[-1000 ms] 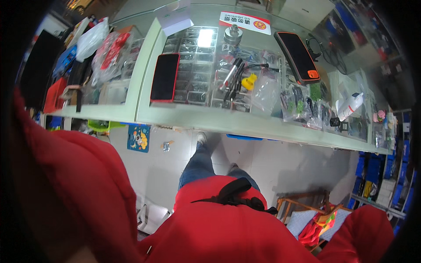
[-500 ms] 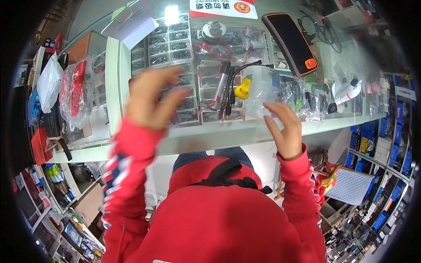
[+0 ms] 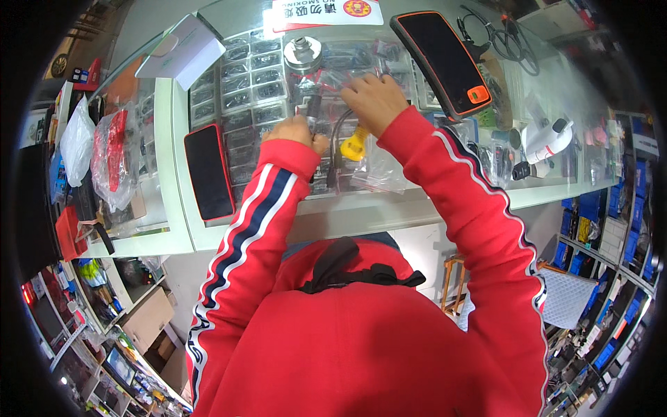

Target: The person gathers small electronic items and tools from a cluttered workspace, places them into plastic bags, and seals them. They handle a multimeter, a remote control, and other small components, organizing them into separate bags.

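My left hand (image 3: 295, 132) is curled closed at the middle of the glass counter, around a dark marker pen (image 3: 314, 107) whose upper part shows beside the fingers. My right hand (image 3: 375, 101) reaches palm down, fingers apart, above bagged small parts; its fingertips are partly hidden, and no held object shows. Beneath that hand runs a black cable (image 3: 335, 142), its far end covered. A yellow pear-shaped tool (image 3: 353, 144) lies just below the right hand, next to a clear plastic bag (image 3: 379, 174).
A phone in a red case (image 3: 210, 174) lies left of my left hand. Toward the back right rests a large black-orange handheld device (image 3: 445, 66). A round metal-and-white piece (image 3: 303, 54), a folded white card (image 3: 182, 52) and a white bottle (image 3: 549, 139) are also on the counter.
Both hands have moved to the middle of the counter. The left has come right and closed on the marker pen; the right has moved up and left over the cable. The view has shifted slightly.
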Demonstrator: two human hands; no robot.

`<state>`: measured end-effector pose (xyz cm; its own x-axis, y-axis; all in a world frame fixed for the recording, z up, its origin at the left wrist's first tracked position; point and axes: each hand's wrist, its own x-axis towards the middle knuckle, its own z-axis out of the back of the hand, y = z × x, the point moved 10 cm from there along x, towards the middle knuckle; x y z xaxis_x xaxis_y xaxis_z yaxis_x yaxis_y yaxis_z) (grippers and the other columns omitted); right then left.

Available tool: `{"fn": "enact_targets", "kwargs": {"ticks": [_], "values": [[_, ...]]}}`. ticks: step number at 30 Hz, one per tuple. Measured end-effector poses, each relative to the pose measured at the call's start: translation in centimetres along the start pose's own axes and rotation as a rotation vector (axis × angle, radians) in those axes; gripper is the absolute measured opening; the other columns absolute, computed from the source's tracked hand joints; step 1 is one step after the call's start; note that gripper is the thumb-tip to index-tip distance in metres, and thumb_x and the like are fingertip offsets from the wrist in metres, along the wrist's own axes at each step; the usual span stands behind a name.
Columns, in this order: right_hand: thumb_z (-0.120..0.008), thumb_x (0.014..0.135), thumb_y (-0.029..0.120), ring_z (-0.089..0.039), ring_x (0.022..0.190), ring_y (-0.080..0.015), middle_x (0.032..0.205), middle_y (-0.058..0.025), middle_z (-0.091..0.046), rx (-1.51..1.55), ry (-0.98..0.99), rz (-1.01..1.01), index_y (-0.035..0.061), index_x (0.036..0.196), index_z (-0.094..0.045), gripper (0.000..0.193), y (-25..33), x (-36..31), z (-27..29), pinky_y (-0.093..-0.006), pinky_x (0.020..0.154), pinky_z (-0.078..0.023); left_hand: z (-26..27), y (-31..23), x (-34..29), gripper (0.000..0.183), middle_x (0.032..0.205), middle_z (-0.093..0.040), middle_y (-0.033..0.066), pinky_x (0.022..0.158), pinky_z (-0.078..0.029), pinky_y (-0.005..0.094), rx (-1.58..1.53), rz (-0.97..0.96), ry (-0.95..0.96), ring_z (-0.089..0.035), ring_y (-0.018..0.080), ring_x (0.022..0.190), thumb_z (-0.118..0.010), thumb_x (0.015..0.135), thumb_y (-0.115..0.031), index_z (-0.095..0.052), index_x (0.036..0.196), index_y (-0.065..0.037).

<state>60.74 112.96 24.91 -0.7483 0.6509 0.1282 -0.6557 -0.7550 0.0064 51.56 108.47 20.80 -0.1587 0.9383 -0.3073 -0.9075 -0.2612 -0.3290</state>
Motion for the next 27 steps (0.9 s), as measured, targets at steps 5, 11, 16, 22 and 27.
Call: {"fn": "enact_targets", "kwargs": {"ticks": [5,11,16,22,27], "values": [[-0.063,0.057,0.011,-0.049,0.081,-0.0208,0.081,-0.0024,-0.051,0.062,0.024,0.137,0.0103,0.078,-0.050,0.024,0.2,0.3,-0.3,-0.0327,0.065,-0.038,2.8,2.1,-0.1,0.031,0.066,-0.057,0.0129,0.063,-0.042,0.0303,-0.787,-0.111,0.033,-0.057,0.0249,0.066,-0.043,0.068,-0.027,-0.055,0.074,0.001],[-0.055,0.062,0.005,-0.053,0.073,-0.0233,0.076,-0.0078,-0.053,0.541,0.068,0.097,0.0065,0.084,-0.049,0.023,-1.0,-0.9,4.5,-0.0340,0.064,-0.040,5.9,8.6,-5.5,0.025,0.065,-0.051,0.0122,0.056,-0.048,0.0380,-1.758,-0.015,0.022,-0.052,0.0243,0.057,-0.050,0.070,-0.017,-0.041,0.092,-0.006],[-0.037,0.064,-0.003,-0.040,0.064,-0.0080,0.079,-0.0016,-0.049,0.981,-0.294,-0.302,0.0017,0.096,-0.052,0.036,-5.8,-7.3,12.1,-0.0178,0.062,-0.034,0.9,9.9,-6.8,0.024,0.058,-0.047,0.0071,0.038,-0.044,0.0272,-1.369,0.220,0.032,-0.047,0.0149,0.041,-0.050,0.072,-0.008,-0.042,0.095,-0.005],[-0.041,0.082,0.020,-0.028,0.046,-0.0071,0.053,0.0033,-0.032,2.077,-0.667,-0.451,-0.0008,0.101,-0.045,0.029,-6.8,-17.1,11.2,-0.0217,0.043,-0.025,-0.4,8.0,-6.3,0.038,0.059,-0.054,0.0105,0.050,-0.041,0.0334,-0.396,0.118,-0.084,-0.055,0.0249,0.055,-0.069,0.063,-0.028,-0.047,0.084,-0.005],[-0.034,0.087,0.024,-0.022,0.039,-0.0055,0.047,0.0040,-0.025,2.053,-0.820,-0.766,-0.0003,0.091,-0.045,0.027,-6.2,-24.9,10.0,-0.0202,0.038,-0.020,-0.4,4.5,-5.2,0.031,0.061,-0.055,0.0135,0.053,-0.041,0.0374,-0.251,0.008,-0.096,-0.054,0.0316,0.059,-0.068,0.062,-0.026,-0.050,0.077,-0.006]]}}
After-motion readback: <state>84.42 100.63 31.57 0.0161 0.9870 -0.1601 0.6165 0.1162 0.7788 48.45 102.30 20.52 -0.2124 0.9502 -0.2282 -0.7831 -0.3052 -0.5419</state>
